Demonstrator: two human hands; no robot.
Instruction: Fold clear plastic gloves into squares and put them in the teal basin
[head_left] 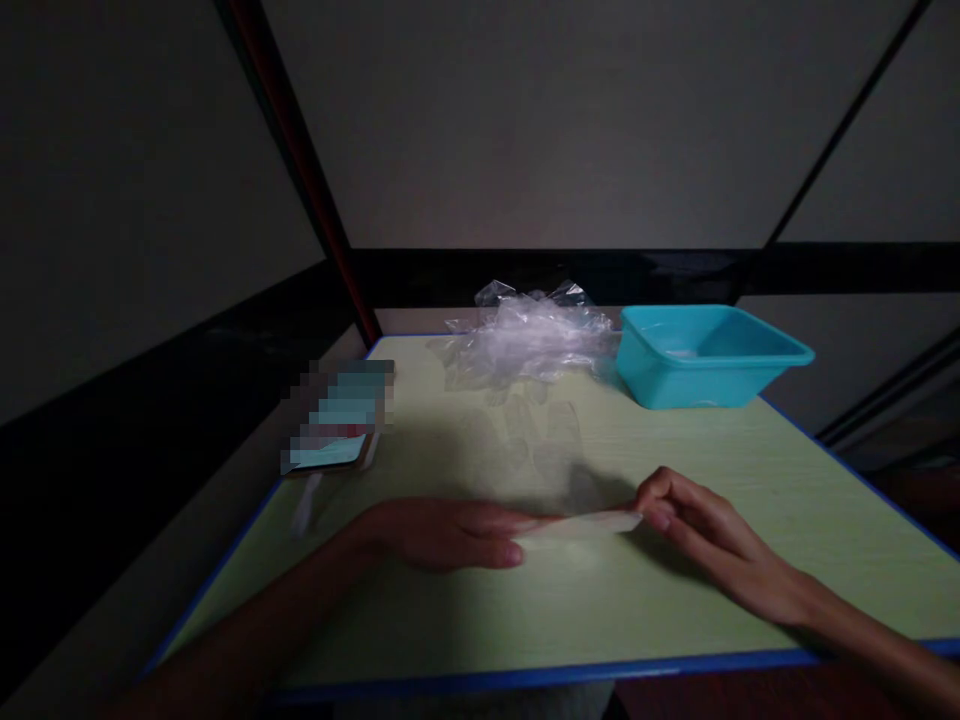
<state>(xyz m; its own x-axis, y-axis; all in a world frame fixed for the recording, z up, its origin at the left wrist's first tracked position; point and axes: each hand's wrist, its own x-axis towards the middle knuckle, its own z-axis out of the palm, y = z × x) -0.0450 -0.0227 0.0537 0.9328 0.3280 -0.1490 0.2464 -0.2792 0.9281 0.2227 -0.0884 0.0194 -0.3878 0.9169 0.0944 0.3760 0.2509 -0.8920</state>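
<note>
A thin strip of translucent plastic film [589, 524] stretches between my two hands, just above the near half of the table. My right hand [709, 535] pinches its right end between thumb and fingers. At the other end, my left hand [450, 533] holds the film, its fingers long and nearly straight and its thumb on the near side. Just beyond the hands, several flat, clear plastic pieces [517, 420] lie on the tabletop, too faint to name. What exactly the held film is, I cannot make out.
A crumpled clear plastic bag [536, 335] sits at the back of the table [795, 520], beside a turquoise basin [690, 385]. To the left lie a blurred-out, screen-like flat object [341, 420] and a small whitish item [304, 505]. Walls stand behind and left.
</note>
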